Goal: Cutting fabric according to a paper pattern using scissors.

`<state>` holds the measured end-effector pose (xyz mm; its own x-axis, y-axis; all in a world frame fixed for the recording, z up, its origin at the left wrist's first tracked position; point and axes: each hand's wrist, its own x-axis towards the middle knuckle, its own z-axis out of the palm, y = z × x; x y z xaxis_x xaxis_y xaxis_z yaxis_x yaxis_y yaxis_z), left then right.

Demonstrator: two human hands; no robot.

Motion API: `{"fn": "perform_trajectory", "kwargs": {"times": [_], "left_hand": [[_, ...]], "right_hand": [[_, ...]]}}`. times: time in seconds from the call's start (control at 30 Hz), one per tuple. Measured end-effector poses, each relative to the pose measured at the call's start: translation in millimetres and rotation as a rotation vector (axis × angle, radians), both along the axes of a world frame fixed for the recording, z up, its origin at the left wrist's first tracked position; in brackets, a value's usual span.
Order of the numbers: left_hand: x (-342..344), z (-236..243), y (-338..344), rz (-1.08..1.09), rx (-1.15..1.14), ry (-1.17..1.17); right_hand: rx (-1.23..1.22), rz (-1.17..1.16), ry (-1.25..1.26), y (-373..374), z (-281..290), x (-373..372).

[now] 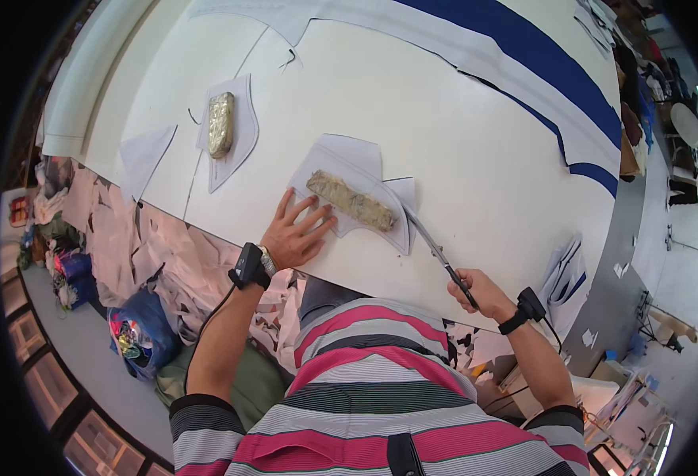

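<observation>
My left hand (289,236) lies with its fingers spread on the lower left edge of a white cut pattern piece (353,151). A long, tape-wrapped weight (350,200) rests across that piece, just beyond my fingertips. In my right hand (480,292) is a pair of long scissors (435,246), gripped by the dark handle end. The tips of the blades reach the piece's right edge, by a small white flap (401,189) that sticks out from under it. Whether the blades are apart is too small to tell.
A second wrapped weight (220,125) sits on another white piece (243,111) to the left, near a triangular piece (147,155). Blue and white cloth (523,44) spans the table's far right. A white roll (99,63) lies far left. Pale scraps (119,238) hang below the near edge.
</observation>
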<state>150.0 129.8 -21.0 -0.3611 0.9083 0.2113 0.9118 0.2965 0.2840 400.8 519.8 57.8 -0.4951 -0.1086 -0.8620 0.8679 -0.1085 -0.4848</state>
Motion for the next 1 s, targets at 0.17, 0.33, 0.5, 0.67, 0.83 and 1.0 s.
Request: {"fn": "perform_trajectory", "kwargs": {"times": [0.17,0.33,0.5,0.67,0.83,1.0], "left_hand": [[2.1,0.1,-2.0,-0.007,0.003,-0.013],[1.1,1.1,-1.6,-0.013,0.003,-0.016],[1.3,2.0,-1.6,-0.004,-0.009,-0.027],[0.2,1.1,-1.9,-0.01,-0.01,-0.028],[-0.1,1.0,-1.8,-0.001,-0.005,-0.007],[0.0,4.1,-0.9,0.01,-0.026,-0.011]], "right_hand": [[-0.12,-0.026,-0.023,7.9,-6.8,0.3],[-0.04,0.048,0.012,15.0,-7.2,-12.8],[0.023,0.116,0.021,18.6,-3.5,-26.1],[-0.048,0.121,-0.012,28.5,-3.4,-31.0],[-0.001,0.18,0.031,31.0,-5.1,-38.8],[0.022,0.212,0.025,33.0,-2.0,-51.9]]}}
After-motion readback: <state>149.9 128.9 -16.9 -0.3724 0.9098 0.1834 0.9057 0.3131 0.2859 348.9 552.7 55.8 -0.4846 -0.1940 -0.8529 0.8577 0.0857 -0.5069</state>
